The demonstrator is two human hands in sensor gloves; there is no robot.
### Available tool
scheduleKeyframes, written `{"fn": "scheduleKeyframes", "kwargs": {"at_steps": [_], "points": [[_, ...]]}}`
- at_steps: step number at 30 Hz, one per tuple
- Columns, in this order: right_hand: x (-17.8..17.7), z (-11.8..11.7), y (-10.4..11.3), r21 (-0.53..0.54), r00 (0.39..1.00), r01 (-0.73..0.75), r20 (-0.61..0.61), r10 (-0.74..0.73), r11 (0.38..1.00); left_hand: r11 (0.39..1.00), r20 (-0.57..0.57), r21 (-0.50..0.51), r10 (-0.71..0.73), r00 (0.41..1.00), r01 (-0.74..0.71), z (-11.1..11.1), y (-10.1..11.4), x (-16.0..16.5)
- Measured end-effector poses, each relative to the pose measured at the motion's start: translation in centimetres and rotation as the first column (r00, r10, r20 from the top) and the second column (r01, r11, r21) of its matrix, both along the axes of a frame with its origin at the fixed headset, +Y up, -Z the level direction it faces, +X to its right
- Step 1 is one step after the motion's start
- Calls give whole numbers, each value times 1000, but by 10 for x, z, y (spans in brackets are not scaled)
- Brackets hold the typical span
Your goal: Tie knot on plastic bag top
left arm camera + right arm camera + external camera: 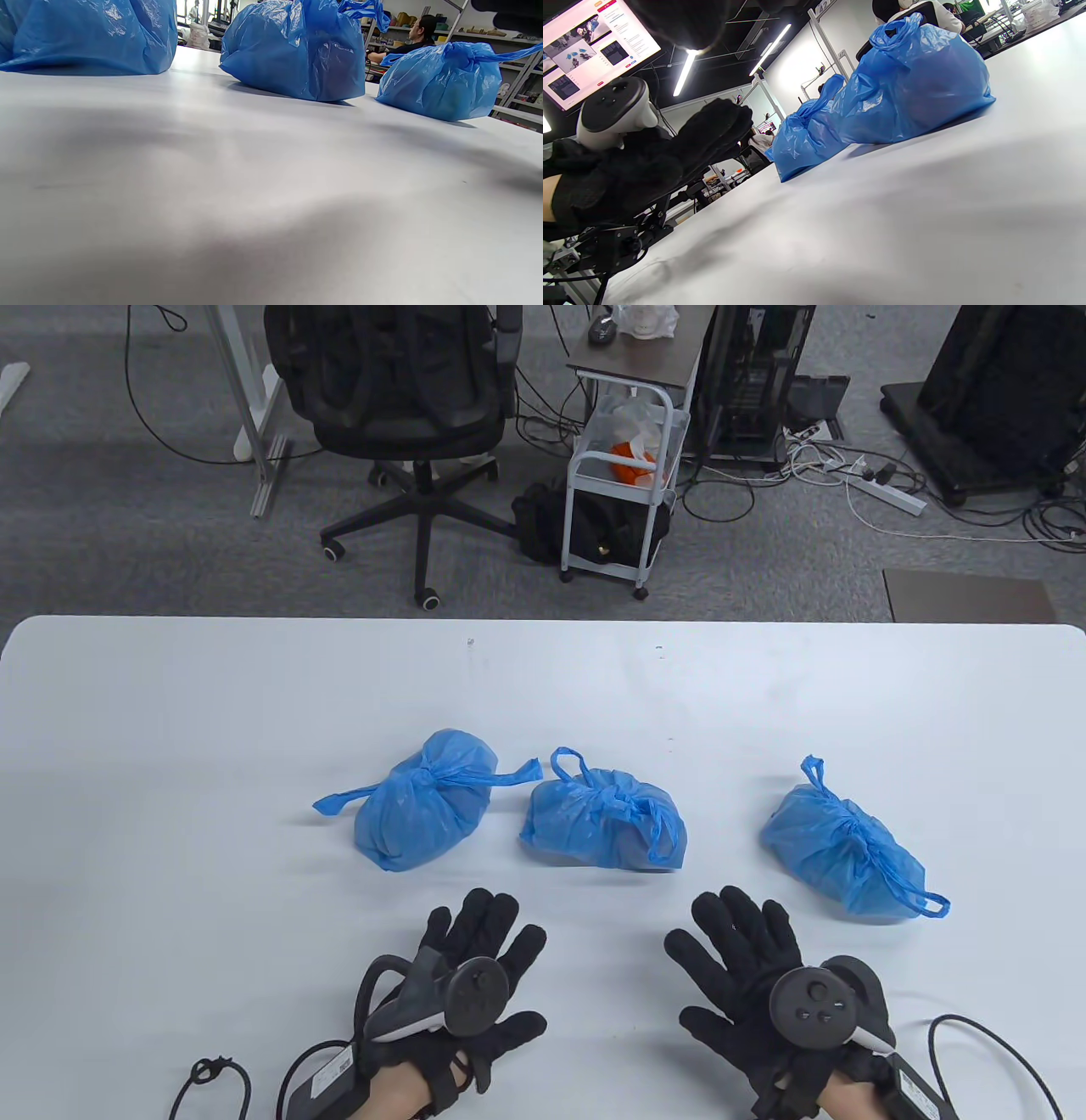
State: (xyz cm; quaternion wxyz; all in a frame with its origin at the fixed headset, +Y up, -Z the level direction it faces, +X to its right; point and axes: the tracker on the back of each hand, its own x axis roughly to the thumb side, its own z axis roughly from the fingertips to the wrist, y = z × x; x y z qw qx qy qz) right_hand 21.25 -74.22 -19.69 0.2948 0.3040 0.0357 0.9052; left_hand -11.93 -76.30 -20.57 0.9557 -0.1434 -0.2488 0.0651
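Three blue plastic bags lie in a row on the white table (170, 746), each with its top tied and its handle ends sticking out: the left bag (424, 802), the middle bag (602, 819) and the right bag (840, 844). My left hand (479, 937) lies flat and open on the table in front of the left and middle bags, holding nothing. My right hand (734, 942) lies flat and open between the middle and right bags, also empty. The left wrist view shows all three bags (297, 51). The right wrist view shows two bags (916, 80) and my left hand (670, 152).
A black cable loop (212, 1073) lies on the table by my left wrist, and another cable (993, 1052) curves by my right wrist. Beyond the far table edge stand an office chair (399, 390) and a white cart (619, 492).
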Motion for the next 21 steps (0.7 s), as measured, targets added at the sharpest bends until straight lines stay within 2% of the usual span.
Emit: {"fn": "scheduleKeyframes", "kwargs": {"at_steps": [4,7,21], "points": [[0,0,1,14,1000,-7,2,7,1000,997,-14,-39,63,998,-64,1,0,0],[2,-1,0,16,1000,0,10,0,1000,999,-5,-23,32,999,-32,2,1,-2],[-1,-3,-2,-9,1000,-8,-16,8,1000,997,-1,-76,27,1000,-27,1,-3,-2]]}}
